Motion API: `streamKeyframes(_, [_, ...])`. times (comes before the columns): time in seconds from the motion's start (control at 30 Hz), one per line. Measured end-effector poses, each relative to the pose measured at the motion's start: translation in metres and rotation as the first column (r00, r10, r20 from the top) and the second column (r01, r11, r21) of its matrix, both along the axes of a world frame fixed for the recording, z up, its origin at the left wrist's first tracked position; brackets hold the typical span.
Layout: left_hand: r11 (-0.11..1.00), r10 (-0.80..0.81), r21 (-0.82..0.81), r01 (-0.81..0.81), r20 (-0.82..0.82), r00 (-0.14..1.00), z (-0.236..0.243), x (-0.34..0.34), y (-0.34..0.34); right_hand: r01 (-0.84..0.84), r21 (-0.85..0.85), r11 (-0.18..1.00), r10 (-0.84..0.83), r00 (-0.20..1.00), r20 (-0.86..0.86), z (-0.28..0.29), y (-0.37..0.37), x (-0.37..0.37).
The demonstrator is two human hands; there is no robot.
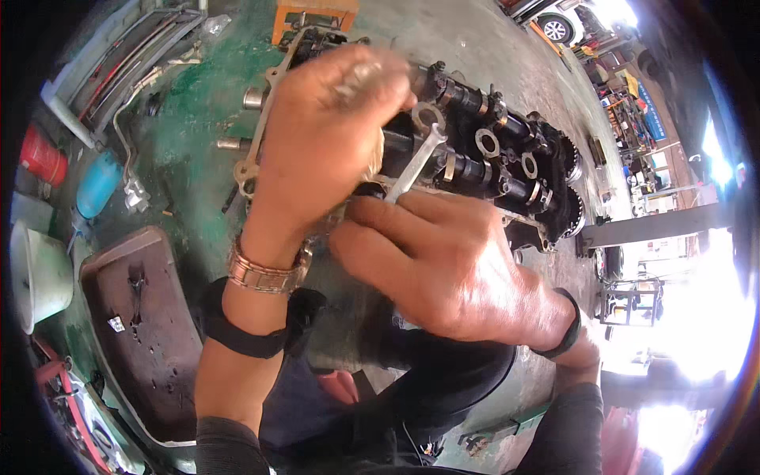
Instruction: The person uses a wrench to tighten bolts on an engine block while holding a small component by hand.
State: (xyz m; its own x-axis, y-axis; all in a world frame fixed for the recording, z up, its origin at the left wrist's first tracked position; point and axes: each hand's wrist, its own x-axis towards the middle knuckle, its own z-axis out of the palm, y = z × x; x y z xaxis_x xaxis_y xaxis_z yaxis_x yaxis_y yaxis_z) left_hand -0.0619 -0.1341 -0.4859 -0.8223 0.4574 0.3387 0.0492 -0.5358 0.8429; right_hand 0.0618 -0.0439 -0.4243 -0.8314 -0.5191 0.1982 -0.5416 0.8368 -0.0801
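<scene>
A dark, oily engine cylinder head [507, 170] with camshafts and sprockets lies on the green floor in front of me. My left hand [317, 138] is raised over its left part, fingers curled around a blurred pale thing I cannot make out. My right hand [443, 265] grips the lower end of a silver ring spanner [416, 154], whose ring end points up over the camshaft. A metal watch [265, 273] and a black band sit on my left wrist.
A dark metal tray [138, 317] lies at lower left. A white bucket [36, 273], a blue canister [99, 184] and a red can [41, 156] stand along the left. An orange wooden stand [313, 14] is beyond the head. Cars and racks fill the bright right side.
</scene>
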Motion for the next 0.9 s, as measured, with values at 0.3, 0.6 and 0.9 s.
streamKeyframes(0.3, [0.956, -0.141, -0.274, 0.104, -0.120, 0.983, -0.002, 0.010, 0.002, 0.019, -0.084, 0.996, -0.021, 0.999, -0.031, -0.008, 0.021, 0.035])
streamKeyframes(0.6, [0.961, -0.134, -0.265, 0.073, -0.220, 0.966, -0.009, 0.020, 0.018, 0.359, -0.427, 0.830, -0.436, 0.895, -0.095, -0.003, 0.074, 0.083])
streamKeyframes(0.9, [0.941, -0.054, -0.339, 0.004, -0.139, 0.989, -0.011, 0.024, 0.028, 0.332, -0.874, 0.355, -0.663, 0.749, 0.015, -0.011, 0.095, 0.116])
